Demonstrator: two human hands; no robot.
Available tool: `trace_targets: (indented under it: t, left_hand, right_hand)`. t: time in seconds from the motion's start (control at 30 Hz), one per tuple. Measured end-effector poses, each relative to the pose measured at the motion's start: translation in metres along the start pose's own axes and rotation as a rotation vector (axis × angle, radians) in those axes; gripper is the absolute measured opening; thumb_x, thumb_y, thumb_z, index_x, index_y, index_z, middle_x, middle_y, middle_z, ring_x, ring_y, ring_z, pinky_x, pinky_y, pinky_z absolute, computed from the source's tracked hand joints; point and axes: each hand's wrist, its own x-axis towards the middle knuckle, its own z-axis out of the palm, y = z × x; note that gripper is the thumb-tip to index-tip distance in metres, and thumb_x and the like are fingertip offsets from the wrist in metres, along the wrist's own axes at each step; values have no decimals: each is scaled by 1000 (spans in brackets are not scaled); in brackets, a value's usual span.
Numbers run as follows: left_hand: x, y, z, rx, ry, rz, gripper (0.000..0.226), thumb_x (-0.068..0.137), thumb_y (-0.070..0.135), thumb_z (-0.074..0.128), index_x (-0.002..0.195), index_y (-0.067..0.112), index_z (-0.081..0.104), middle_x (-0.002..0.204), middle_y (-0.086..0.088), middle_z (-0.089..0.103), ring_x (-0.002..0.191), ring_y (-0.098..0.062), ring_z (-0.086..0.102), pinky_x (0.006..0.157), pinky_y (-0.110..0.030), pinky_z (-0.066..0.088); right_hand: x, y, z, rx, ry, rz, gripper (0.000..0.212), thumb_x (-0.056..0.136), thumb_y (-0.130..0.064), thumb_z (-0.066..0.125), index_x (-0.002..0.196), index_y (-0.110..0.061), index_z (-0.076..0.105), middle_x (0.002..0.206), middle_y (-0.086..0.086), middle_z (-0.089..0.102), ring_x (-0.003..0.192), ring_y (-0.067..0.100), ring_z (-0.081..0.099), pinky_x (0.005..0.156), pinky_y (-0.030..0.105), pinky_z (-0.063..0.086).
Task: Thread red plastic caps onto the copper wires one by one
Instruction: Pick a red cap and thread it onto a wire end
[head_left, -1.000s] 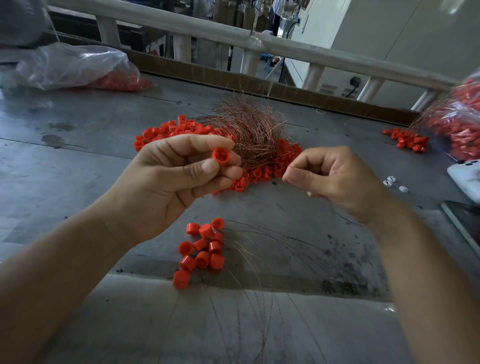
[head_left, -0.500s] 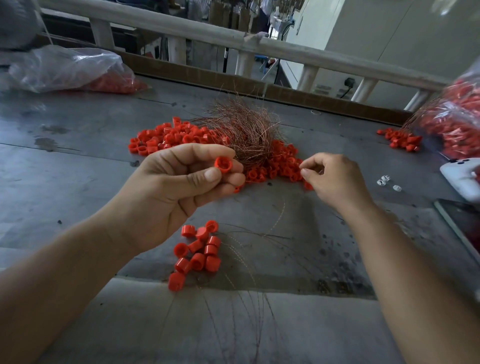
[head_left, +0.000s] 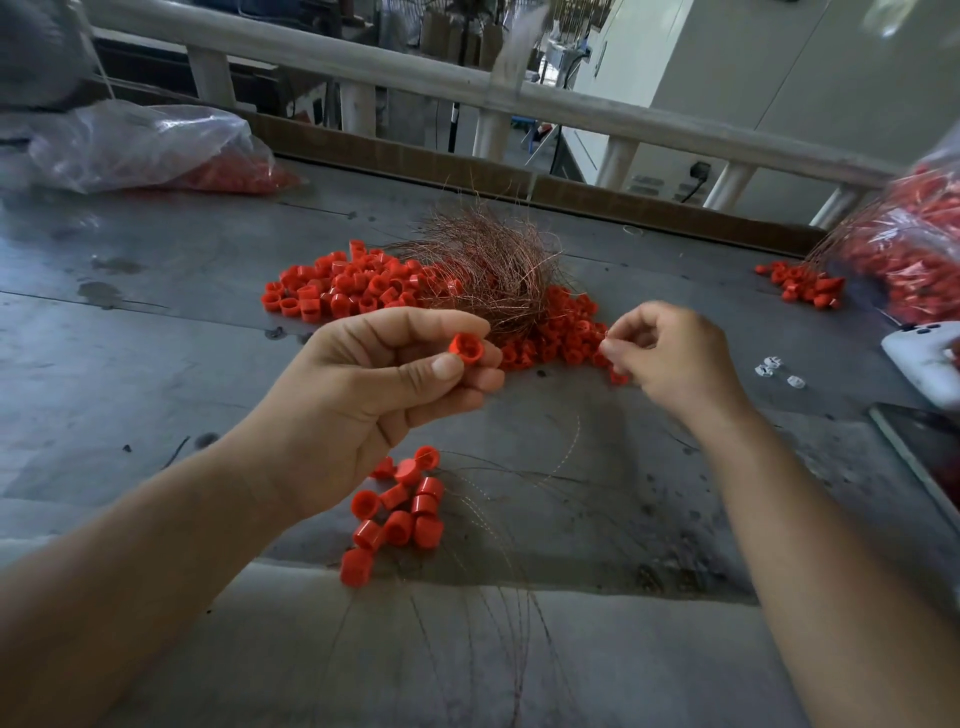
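While cap waits: left hand (head_left: 374, 395) pinches red cap (head_left: 466, 349).
Right hand (head_left: 670, 358): pinching beside copper wires (head_left: 488, 270); what, we cannot tell.
Next, likely: wire end into cap.

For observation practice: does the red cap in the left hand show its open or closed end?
Open end: the red cap, pinched by the left hand, shows its hollow inside.

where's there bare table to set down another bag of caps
Best is the bare table on the left, between the plastic bag, the cap pile and the left hand. Another strip lies between the wire tangle and the small cap heap far right. Crowded: the near edge with loose wires and a cap cluster, and the right side around the white device.
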Motion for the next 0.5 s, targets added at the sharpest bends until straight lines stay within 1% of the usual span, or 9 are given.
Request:
trace_targets:
  t: [0.07, 0.1, 0.17, 0.23, 0.3, 0.37, 0.43, 0.5]
  left_hand:
    - [0, -1, 0, 27, 6, -7, 24, 60, 10, 65, 81, 12, 75, 79, -7, 73, 74, -15, 70, 64, -20, 55]
    - [1, -1, -1, 46, 9, -11, 22, 63, 9, 64, 82, 12, 75, 79, -7, 73, 74, -15, 70, 65, -20, 55]
    - [1, -2, -1, 84, 15, -21, 25, 66, 4, 59, 83, 12, 75, 80, -7, 73, 74, -15, 70, 65, -21, 55]
    - [1, -3, -1, 109, 24, -28, 27, 66, 3, 58, 84, 11, 75, 79, -7, 73, 74, -16, 70, 65, -22, 55]
    - [1, -4, -1, 137, 41, -30, 27, 65, 3, 58, 85, 11, 74, 79, -7, 73, 74, -16, 70, 65, -22, 55]
    - [1, -4, 0, 162, 57, -34, 28, 65, 4, 58, 87, 12, 74, 78, -6, 73, 73, -15, 70, 65, -21, 55]
    - [2, -5, 0, 183, 64, -39, 29, 64, 6, 58, 89, 13, 73, 77, -6, 73, 72, -15, 70, 64, -21, 55]
    - [2, -5, 1, 200, 65, -44, 30, 64, 6, 58, 89, 13, 72, 75, -7, 72, 71, -14, 69, 63, -20, 54]
  right_hand:
    - [-5, -11, -10, 284, -39, 22, 24, 79, -4, 67, 67, -22, 57, 58, -4, 61, 57, 12, 61, 62, 32, 51]
    - [-9, -17, -13, 379, -70, -4, 26, 79, 0, 66, 68, -22, 58, 61, -4, 61, 58, 10, 60, 62, 30, 51]
    - [-17, -32, -15, 482, -142, -95, 30, 78, 6, 65, 73, -23, 61, 67, -7, 61, 63, 6, 59, 63, 21, 51]
    - [-27, -45, -15, 558, -227, -161, 31, 77, 8, 64, 78, -23, 62, 70, -9, 62, 66, 0, 58, 61, 12, 47]
    - [-35, -55, -15, 606, -290, -200, 29, 76, 7, 64, 80, -22, 63, 70, -10, 62, 67, -1, 58, 61, 10, 46]
    - [-42, -61, -13, 607, -326, -240, 25, 77, 3, 65, 78, -22, 63, 69, -9, 64, 68, 5, 60, 64, 15, 49]
    - [-46, -65, -12, 610, -364, -251, 23, 80, 1, 62, 79, -22, 63, 72, -2, 66, 67, 12, 65, 60, 20, 51]
    - [-49, -68, -10, 611, -403, -251, 23, 82, 0, 60, 80, -22, 62, 71, 1, 67, 64, 13, 66, 55, 21, 51]
